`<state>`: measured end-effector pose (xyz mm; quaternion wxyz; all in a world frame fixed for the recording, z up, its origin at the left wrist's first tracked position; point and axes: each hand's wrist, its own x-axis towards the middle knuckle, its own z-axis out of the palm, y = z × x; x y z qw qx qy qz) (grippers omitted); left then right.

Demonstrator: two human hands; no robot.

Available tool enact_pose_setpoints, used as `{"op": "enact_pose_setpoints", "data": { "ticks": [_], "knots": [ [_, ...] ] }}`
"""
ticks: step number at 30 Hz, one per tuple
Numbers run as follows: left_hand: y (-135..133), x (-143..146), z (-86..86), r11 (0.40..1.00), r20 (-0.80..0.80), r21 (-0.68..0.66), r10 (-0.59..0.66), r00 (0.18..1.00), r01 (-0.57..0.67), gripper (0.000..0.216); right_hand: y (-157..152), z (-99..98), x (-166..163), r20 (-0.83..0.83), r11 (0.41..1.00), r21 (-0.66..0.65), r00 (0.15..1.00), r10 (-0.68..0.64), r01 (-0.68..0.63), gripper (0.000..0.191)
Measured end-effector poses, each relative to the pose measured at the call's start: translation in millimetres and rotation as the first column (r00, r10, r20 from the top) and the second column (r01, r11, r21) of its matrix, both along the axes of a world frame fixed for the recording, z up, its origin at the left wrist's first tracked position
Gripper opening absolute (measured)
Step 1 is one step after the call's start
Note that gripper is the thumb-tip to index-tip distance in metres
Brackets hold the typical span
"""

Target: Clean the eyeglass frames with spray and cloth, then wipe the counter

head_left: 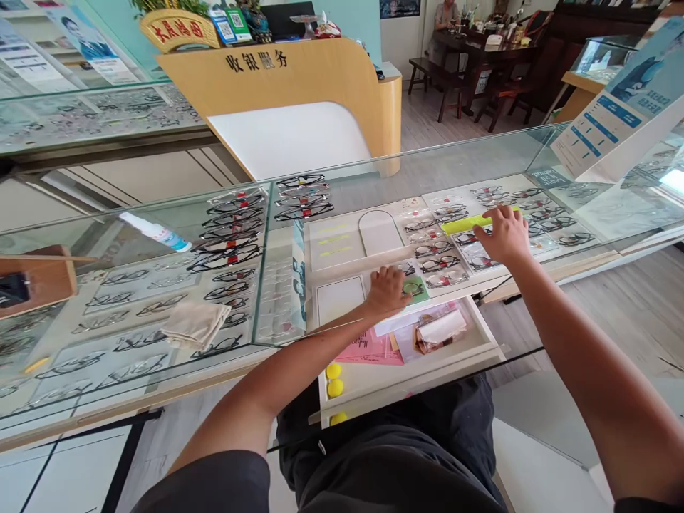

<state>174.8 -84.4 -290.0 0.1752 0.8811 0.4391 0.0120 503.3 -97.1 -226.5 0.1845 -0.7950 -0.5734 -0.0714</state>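
Observation:
My right hand (507,234) reaches into the glass display counter, thumb and fingers closed across a yellow-green strip (458,225) among rows of eyeglasses (441,263). Lower and to the left, my left hand (387,291) has bent, parted fingers and rests near the counter's inner edge. Its thumb is beside a green card (415,289) with a pair of glasses on it; no held object shows there. An open drawer (487,335) below holds pink papers (368,347), a folded white paper (442,328) and yellow round pieces (334,388).
Glass panes (261,278) divide the counter. A white spray bottle (156,231), a folded cloth (195,324) and a wooden tray (40,278) lie on its left top. A sign card (623,107) stands at the right. Beyond are a cashier desk (315,75) and a seated person (446,18).

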Motion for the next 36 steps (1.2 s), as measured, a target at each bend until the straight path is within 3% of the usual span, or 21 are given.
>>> {"op": "enact_pose_setpoints", "data": {
  "ticks": [2,3,5,6,7,9,11,13,16,19,22,26,30,33,36],
  "knots": [
    [-35,-15,27.4,0.992,0.031,-0.066,-0.105,0.994,0.107,0.025,0,-1.9,1,0.012,1.000,-0.002,1.000,-0.001,0.001,0.054],
    [-53,-24,44.4,0.958,0.127,-0.171,-0.210,0.969,0.230,0.015,0,-2.7,2,0.016,1.000,-0.005,1.000,-0.002,0.002,0.055],
    [-81,-43,83.4,0.821,0.345,-0.367,-0.316,0.884,0.437,0.005,0,-4.1,3,0.023,1.000,-0.011,1.000,-0.003,0.004,0.056],
    [-87,-53,103.9,0.793,0.415,-0.378,-0.315,0.853,0.477,0.006,0,-4.6,3,0.025,1.000,-0.010,1.000,-0.005,0.005,0.056],
    [-86,-62,123.6,0.803,0.442,-0.359,-0.303,0.844,0.476,0.006,0,-4.8,4,0.027,1.000,-0.007,1.000,-0.006,0.006,0.055],
    [-59,-79,155.5,0.890,0.388,-0.266,-0.253,0.886,0.370,0.018,0,-4.6,4,0.031,1.000,0.000,0.999,-0.006,0.006,0.053],
    [-8,-98,171.6,0.993,0.244,-0.027,-0.103,0.964,0.113,0.020,-1,-3.9,3,0.032,1.000,0.004,0.999,-0.004,0.004,0.052],
    [54,-118,171.6,0.954,0.047,0.270,0.121,0.992,-0.129,0.025,-1,-3.2,3,0.029,1.000,0.000,1.000,-0.002,0.002,0.053],
    [128,-147,154.4,0.910,-0.039,0.351,0.251,0.967,-0.222,0.022,-1,-3.9,3,0.021,1.000,-0.010,1.000,-0.003,0.003,0.054],
    [163,-162,134.5,0.919,-0.117,0.348,0.239,0.964,-0.186,0.025,-1,-6.8,5,0.014,1.000,-0.001,1.000,-0.007,0.007,0.054],
    [171,-163,120.9,0.918,-0.147,0.365,0.219,0.965,-0.153,0.026,0,-9.3,7,0.015,1.000,0.016,1.000,-0.005,0.005,0.054],
    [171,-155,119.6,0.912,-0.161,0.382,0.226,0.961,-0.151,0.031,-1,-8.3,7,0.021,1.000,0.009,1.000,-0.006,0.005,0.055],
    [146,-146,140.4,0.891,-0.127,0.436,0.203,0.971,-0.129,0.038,-1,-6.1,4,0.017,1.000,0.015,1.000,-0.002,0.002,0.054],
    [94,-136,165.9,0.897,-0.086,0.439,0.101,0.991,-0.053,0.050,-1,-6.4,4,0.011,1.000,0.021,1.000,0.001,-0.001,0.053],
    [19,-125,187.3,0.971,0.028,0.208,-0.123,0.992,0.115,0.057,0,-8.0,6,0.009,1.000,0.024,1.000,0.006,-0.006,0.054]
  ]
}}
